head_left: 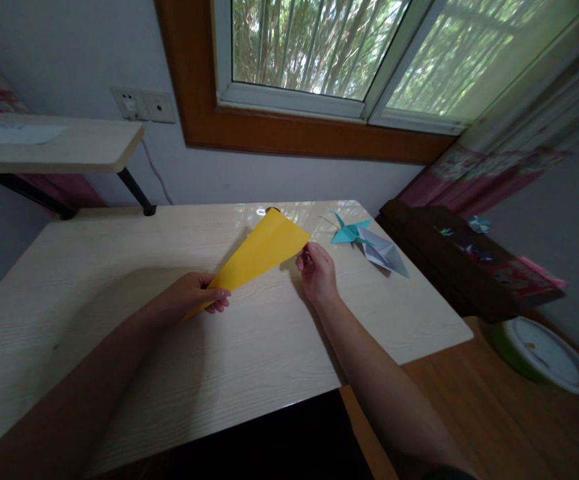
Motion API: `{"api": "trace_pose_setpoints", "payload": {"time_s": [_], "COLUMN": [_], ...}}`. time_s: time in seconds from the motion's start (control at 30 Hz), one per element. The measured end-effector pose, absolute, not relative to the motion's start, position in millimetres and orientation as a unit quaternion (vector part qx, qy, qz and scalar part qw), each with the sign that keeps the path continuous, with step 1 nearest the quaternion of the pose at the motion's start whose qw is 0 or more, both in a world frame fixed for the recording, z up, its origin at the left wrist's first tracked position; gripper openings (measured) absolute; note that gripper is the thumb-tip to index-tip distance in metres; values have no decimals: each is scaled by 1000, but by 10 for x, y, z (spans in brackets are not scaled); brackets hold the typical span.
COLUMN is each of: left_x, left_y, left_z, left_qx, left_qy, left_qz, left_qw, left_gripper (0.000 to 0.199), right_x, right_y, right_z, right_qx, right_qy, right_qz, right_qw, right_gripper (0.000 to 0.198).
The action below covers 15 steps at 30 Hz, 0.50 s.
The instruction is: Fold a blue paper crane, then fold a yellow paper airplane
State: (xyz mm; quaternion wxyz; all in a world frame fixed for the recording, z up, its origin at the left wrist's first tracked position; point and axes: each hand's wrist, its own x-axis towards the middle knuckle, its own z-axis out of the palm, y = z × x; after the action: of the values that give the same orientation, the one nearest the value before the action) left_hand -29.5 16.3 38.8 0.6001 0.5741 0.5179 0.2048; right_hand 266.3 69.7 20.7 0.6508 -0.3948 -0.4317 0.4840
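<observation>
A folded sheet of yellow paper [264, 250], long and kite-like, is held tilted over the pale wooden desk. My left hand [203, 293] grips its narrow lower end, thumb on top and fingers underneath. At the paper's right corner, my right hand [316, 268] pinches the edge between thumb and fingertips. To the right of that hand lie a teal origami crane [350, 231] and a folded grey-white paper boat [383, 251], which touch each other.
The desk [269, 353] has its right corner above a wooden floor. A raised shelf [54, 147] stands at the back left. Beyond the right edge are a dark wooden cabinet [419, 233] with small items and a round white-lidded bin [549, 353]. A window [319, 53] is behind.
</observation>
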Motion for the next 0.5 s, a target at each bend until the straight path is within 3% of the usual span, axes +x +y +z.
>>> {"api": "trace_pose_setpoints", "payload": {"time_s": [0.5], "left_x": [-293], "left_y": [163], "left_z": [389], "left_qx": [575], "left_qy": [516], "left_qz": [201], "left_qw": [602], "left_gripper": [30], "right_x": [2657], "right_y": [694], "right_z": [194], "right_qx": [-391], "right_qy": [-433], "right_qz": [499], "right_qw": [641], "right_gripper": [33]}}
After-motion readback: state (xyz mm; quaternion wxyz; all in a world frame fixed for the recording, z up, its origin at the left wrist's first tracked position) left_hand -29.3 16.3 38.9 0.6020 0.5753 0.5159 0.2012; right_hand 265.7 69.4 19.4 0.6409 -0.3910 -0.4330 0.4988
